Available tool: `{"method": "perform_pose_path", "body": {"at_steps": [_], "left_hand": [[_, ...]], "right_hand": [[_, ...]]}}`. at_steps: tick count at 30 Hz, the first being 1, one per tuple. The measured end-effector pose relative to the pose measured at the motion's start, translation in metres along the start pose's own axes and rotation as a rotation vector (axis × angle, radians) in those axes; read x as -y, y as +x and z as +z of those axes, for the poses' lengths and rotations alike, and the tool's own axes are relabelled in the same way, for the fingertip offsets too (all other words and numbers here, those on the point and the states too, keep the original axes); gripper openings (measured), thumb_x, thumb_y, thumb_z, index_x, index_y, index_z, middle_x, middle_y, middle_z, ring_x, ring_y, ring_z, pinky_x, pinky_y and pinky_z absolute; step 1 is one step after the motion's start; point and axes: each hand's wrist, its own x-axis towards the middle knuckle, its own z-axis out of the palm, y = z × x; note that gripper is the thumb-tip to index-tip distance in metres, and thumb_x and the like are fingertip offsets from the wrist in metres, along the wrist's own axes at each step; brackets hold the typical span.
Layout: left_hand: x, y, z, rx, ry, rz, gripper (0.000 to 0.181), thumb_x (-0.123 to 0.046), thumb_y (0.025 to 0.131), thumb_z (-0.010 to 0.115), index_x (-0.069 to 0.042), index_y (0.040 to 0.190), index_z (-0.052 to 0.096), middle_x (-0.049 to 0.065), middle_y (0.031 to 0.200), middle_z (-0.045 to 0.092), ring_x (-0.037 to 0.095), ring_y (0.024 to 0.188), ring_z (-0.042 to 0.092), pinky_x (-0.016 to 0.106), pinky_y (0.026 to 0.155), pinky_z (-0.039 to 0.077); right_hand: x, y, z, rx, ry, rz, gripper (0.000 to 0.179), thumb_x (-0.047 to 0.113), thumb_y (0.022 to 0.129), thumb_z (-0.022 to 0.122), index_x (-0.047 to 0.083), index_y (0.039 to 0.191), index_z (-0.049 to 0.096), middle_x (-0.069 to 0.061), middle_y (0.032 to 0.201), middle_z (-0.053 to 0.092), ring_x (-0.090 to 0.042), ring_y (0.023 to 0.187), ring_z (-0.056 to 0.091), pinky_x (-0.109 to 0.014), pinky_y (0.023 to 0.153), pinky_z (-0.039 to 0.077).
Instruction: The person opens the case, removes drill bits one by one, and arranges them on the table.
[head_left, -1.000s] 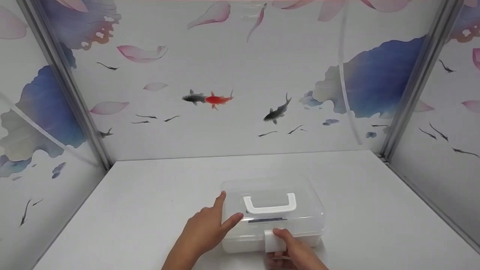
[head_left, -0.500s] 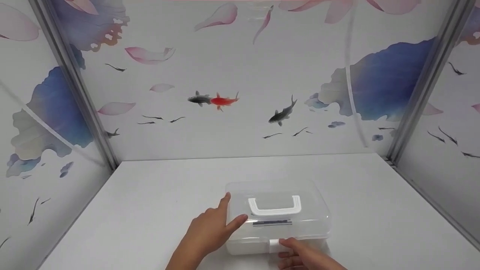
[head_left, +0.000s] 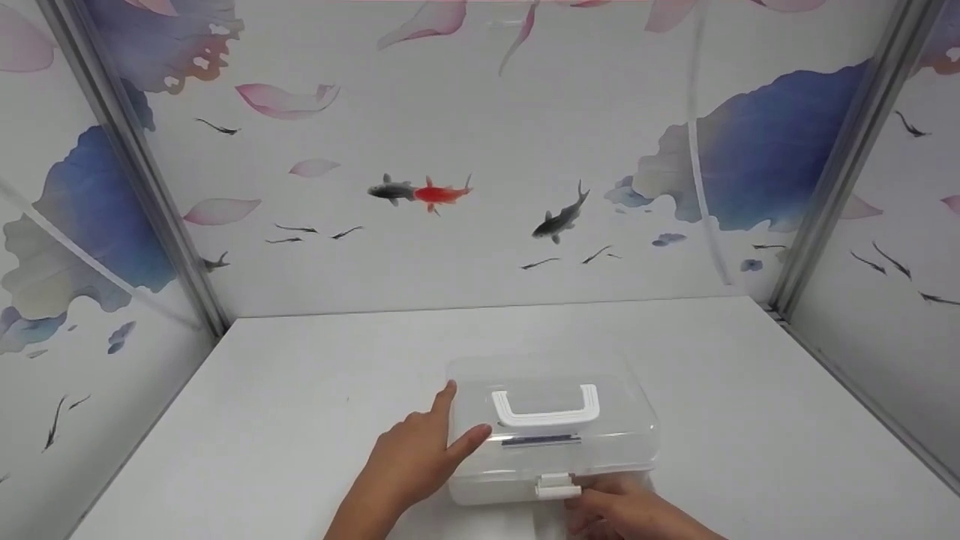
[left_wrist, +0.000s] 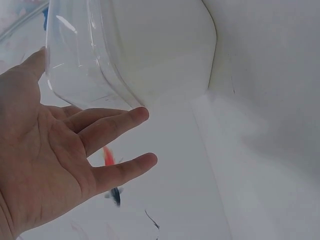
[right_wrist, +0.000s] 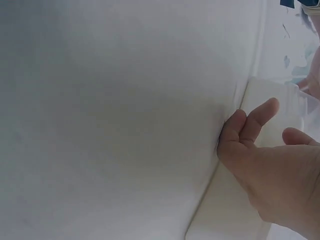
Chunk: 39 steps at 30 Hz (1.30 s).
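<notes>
A clear plastic carry box (head_left: 487,491) sits on the white table (head_left: 300,412), lid (head_left: 626,446) down.
The left hand (head_left: 412,459) is spread loose, clasping nothing, fingers at the box's left side and thumb on the lid near the white handle (head_left: 547,417). The right hand (head_left: 619,508) is slack, thumb apart from bent fingers, beside the white latch (head_left: 558,489); from above, some fingertips are hidden. A dark strip (head_left: 541,440) below the handle is hard to make out.
</notes>
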Motion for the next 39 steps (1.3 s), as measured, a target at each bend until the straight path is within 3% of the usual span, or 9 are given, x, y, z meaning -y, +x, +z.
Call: {"method": "perform_pose_path", "body": {"at_steps": [6, 14, 17, 21, 24, 29, 34, 36, 39], "left_hand": [[-0.001, 0.002, 0.001, 0.005, 0.004, -0.018, 0.093, -0.078, 0.087, 0.040, -0.012, 0.153, 0.034, 0.017, 0.109, 0.071, 0.031, 0.103, 0.068, 0.050, 0.080, 0.052], [-0.001, 0.001, 0.000, 0.001, 0.003, -0.008, 0.093, -0.078, 0.088, 0.040, -0.012, 0.153, 0.033, 0.015, 0.102, 0.071, 0.029, 0.100, 0.068, 0.049, 0.078, 0.052], [0.000, 0.000, 0.000, -0.004, 0.013, 0.002, 0.093, -0.078, 0.089, 0.039, -0.011, 0.153, 0.033, 0.015, 0.100, 0.071, 0.029, 0.100, 0.068, 0.049, 0.079, 0.052], [-0.001, 0.000, 0.001, -0.004, 0.019, 0.009, 0.093, -0.078, 0.089, 0.037, -0.011, 0.153, 0.032, 0.016, 0.104, 0.071, 0.031, 0.103, 0.068, 0.050, 0.083, 0.052], [-0.001, 0.000, 0.000, 0.007, 0.015, 0.002, 0.093, -0.077, 0.089, 0.038, -0.011, 0.153, 0.032, 0.016, 0.102, 0.071, 0.031, 0.103, 0.068, 0.051, 0.083, 0.052], [0.000, 0.000, -0.002, 0.017, 0.011, -0.006, 0.093, -0.077, 0.089, 0.039, -0.011, 0.154, 0.031, 0.015, 0.102, 0.072, 0.030, 0.101, 0.068, 0.050, 0.082, 0.052], [-0.001, 0.000, -0.001, 0.026, 0.007, -0.012, 0.094, -0.078, 0.088, 0.039, -0.012, 0.154, 0.031, 0.014, 0.103, 0.071, 0.029, 0.102, 0.068, 0.050, 0.083, 0.052], [-0.001, 0.000, 0.000, 0.025, 0.008, -0.014, 0.093, -0.078, 0.088, 0.039, -0.013, 0.154, 0.031, 0.013, 0.100, 0.071, 0.029, 0.101, 0.068, 0.050, 0.083, 0.052], [-0.002, 0.000, 0.001, 0.021, 0.009, -0.013, 0.093, -0.078, 0.088, 0.039, -0.012, 0.153, 0.032, 0.013, 0.100, 0.071, 0.029, 0.100, 0.068, 0.050, 0.083, 0.052]], "right_hand": [[0.007, -0.002, -0.003, -0.031, -0.059, 0.058, 0.048, 0.041, 0.098, 0.052, -0.004, 0.115, 0.060, -0.006, 0.094, 0.069, -0.015, 0.084, 0.064, -0.031, 0.076, 0.054], [0.002, -0.003, -0.004, 0.009, -0.128, -0.016, 0.036, 0.025, 0.095, 0.059, -0.004, 0.116, 0.059, -0.008, 0.093, 0.067, -0.016, 0.078, 0.062, -0.029, 0.070, 0.052], [-0.001, -0.003, -0.007, 0.029, -0.263, -0.095, 0.033, 0.027, 0.093, 0.066, -0.001, 0.111, 0.065, -0.005, 0.093, 0.068, -0.016, 0.080, 0.061, -0.026, 0.069, 0.051], [-0.005, -0.004, -0.010, 0.003, -0.560, -0.210, 0.030, 0.036, 0.089, 0.071, 0.008, 0.101, 0.066, 0.001, 0.084, 0.063, -0.011, 0.073, 0.057, -0.023, 0.061, 0.047], [-0.005, -0.003, -0.011, -0.070, -0.803, -0.288, 0.032, 0.039, 0.088, 0.071, 0.009, 0.098, 0.067, 0.006, 0.077, 0.057, -0.006, 0.062, 0.051, -0.023, 0.053, 0.041], [-0.005, -0.002, -0.010, -0.243, -1.149, -0.377, 0.032, 0.035, 0.084, 0.075, 0.005, 0.095, 0.070, 0.003, 0.079, 0.065, -0.002, 0.062, 0.048, -0.028, 0.056, 0.044], [-0.007, -0.005, -0.019, -0.280, -1.229, -0.368, 0.029, 0.030, 0.081, 0.077, 0.011, 0.064, 0.063, 0.006, 0.062, 0.051, -0.006, 0.053, 0.035, -0.027, 0.048, 0.034], [-0.007, -0.009, -0.023, -0.270, -1.208, -0.336, 0.029, 0.027, 0.080, 0.077, 0.014, 0.062, 0.059, 0.009, 0.058, 0.042, -0.007, 0.050, 0.031, -0.025, 0.047, 0.030], [-0.007, -0.014, -0.030, -0.270, -1.162, -0.289, 0.023, 0.026, 0.080, 0.078, 0.013, 0.070, 0.061, 0.009, 0.056, 0.043, -0.007, 0.048, 0.035, -0.026, 0.045, 0.031]]}}
